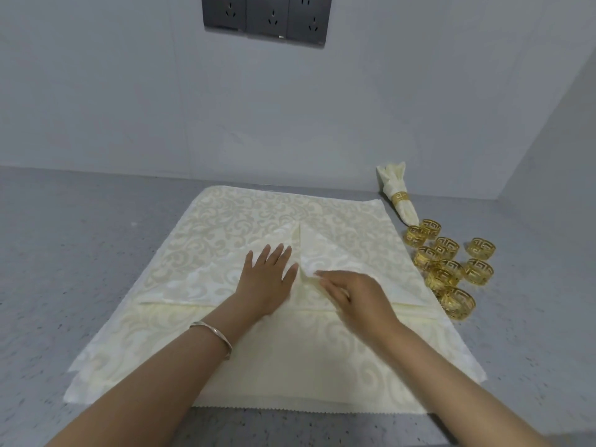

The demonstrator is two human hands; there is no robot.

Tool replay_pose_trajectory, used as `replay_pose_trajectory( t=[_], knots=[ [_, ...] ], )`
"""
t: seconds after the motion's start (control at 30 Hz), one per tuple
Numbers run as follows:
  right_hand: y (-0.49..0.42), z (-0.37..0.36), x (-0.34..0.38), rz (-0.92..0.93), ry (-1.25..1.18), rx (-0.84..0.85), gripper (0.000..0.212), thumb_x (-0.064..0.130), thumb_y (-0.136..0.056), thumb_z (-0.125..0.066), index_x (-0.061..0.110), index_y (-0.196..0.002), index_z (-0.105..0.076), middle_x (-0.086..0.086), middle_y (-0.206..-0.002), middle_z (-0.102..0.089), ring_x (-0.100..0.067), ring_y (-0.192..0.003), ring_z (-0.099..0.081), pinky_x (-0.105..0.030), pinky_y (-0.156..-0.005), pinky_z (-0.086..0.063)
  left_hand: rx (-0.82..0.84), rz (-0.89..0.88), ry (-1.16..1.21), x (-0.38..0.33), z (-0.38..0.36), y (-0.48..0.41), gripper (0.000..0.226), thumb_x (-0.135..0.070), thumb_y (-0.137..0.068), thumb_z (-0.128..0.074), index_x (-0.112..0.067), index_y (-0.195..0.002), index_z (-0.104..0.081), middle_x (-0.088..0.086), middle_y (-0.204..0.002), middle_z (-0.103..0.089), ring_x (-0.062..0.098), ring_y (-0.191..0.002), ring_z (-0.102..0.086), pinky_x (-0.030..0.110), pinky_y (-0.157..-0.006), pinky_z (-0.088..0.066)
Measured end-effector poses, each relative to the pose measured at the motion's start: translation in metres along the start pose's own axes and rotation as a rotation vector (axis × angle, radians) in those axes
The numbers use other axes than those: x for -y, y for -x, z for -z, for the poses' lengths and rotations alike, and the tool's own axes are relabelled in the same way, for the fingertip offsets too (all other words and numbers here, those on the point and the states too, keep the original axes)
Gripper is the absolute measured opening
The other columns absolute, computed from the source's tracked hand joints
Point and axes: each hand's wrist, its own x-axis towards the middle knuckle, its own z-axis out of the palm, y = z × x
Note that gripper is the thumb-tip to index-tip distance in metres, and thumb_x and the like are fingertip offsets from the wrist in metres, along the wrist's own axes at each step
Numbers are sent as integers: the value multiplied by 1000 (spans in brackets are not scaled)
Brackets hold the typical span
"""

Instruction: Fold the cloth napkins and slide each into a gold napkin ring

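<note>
- Table (64,253), grey and speckled, runs to a wall at the far side.
- Stack (306,366) of cream patterned cloths lies flat in the middle of the table, its edges roughly square to the wall.
- Napkin (200,282) sits on top of the stack, folded to a triangle. The apex points far, and the long base edge runs left to right on the near side.
- Two flaps meet at a centre seam running near to far.
- Left hand (267,279) lies flat on the left flap just beside the seam, fingers (274,253) straight and spread, pointing far.
- Right hand (354,295) is on the right flap; its fingers (322,275) pinch the cloth edge at the seam, which is raised a little off the stack.
- Bracelet (213,337) on the left wrist.
- Rolled napkin (395,182) lies at the far right by the wall. One ring (400,197) is around its middle, the fanned end far, the narrow tip near-right.
- Loose rings (446,246), gold, are clustered on the table right of the stack, near that tip.
- Sockets (267,17) on the wall above.
</note>
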Motion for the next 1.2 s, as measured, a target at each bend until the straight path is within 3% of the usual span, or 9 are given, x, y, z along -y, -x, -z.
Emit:
replay_pose_trajectory(
  t=[0.1, 0.23, 0.57, 0.67, 0.77, 0.83, 0.97, 1.07, 1.2],
  knots=[
    [7, -14, -2, 27, 71, 56, 29, 33, -99, -47, 31, -124, -62, 17, -128, -59, 2, -122, -50, -11, -100, -34, 14, -12, 0, -1, 2, 3, 55, -42, -103, -13, -23, -153, -3, -6, -161, -1, 16, -148, 4, 42, -119, 5],
    [13, -20, -6, 45, 96, 103, 30, 33, -99, -46, 30, -126, -61, 16, -133, -55, 1, -130, -42, -18, -107, -33, 36, -19, 14, -3, 3, 3, 55, -44, -102, -13, -27, -153, 0, -6, -161, 1, 18, -148, 6, 43, -119, 6],
    [20, -19, 2, 99, 185, 194, 37, 33, -103, -34, 27, -134, -53, 16, -142, -45, 1, -137, -32, -15, -109, -25, 67, -70, -30, -6, 1, 2, 55, -44, -102, -15, -28, -153, 0, -5, -161, 6, 17, -147, 10, 44, -118, 9],
    [17, -13, 10, 38, 38, 224, 37, 38, -102, -34, 31, -131, -55, 20, -136, -51, 6, -129, -40, -16, -107, -33, 68, -75, -31, -6, 1, 2, 55, -43, -103, -16, -27, -153, 0, -5, -161, 6, 17, -147, 10, 43, -118, 9],
    [-4, -4, 9, -52, -137, 58, 38, 40, -101, -36, 29, -131, -57, 15, -135, -54, 3, -126, -45, -18, -108, -33, 66, -79, -40, -5, 1, 2, 55, -43, -103, -16, -26, -153, -1, -5, -161, 6, 17, -147, 10, 44, -118, 9],
    [-29, -3, -4, -61, 19, 28, 40, 31, -103, -34, 21, -140, -47, 7, -146, -43, -5, -136, -36, -23, -114, -24, 59, -79, -47, -5, 0, 2, 55, -42, -103, -16, -26, -153, -1, -5, -161, 6, 17, -147, 10, 44, -118, 8],
    [-64, -20, -27, -119, 305, 238, 51, 34, -104, -23, 20, -152, -14, 1, -160, -6, -14, -147, -2, -35, -118, -1, 59, -71, -66, -5, -1, 1, 56, -43, -102, -15, -26, -153, 0, -6, -161, 6, 17, -147, 10, 44, -119, 8],
    [-65, -29, -33, -181, 342, 324, 51, 38, -104, -16, 23, -152, -10, 3, -161, 0, -13, -147, 2, -36, -119, 2, 48, -69, -68, -6, -1, 1, 56, -43, -102, -15, -25, -153, -1, -5, -161, 5, 17, -147, 9, 44, -119, 7],
    [-45, -22, -41, -248, 387, 314, 51, 38, -103, -12, 25, -153, -7, 5, -160, 2, -12, -147, 3, -35, -119, 1, 52, -68, -73, -6, -1, 2, 56, -42, -103, -15, -24, -153, -1, -5, -161, 5, 17, -147, 9, 44, -119, 7]
  ],
)
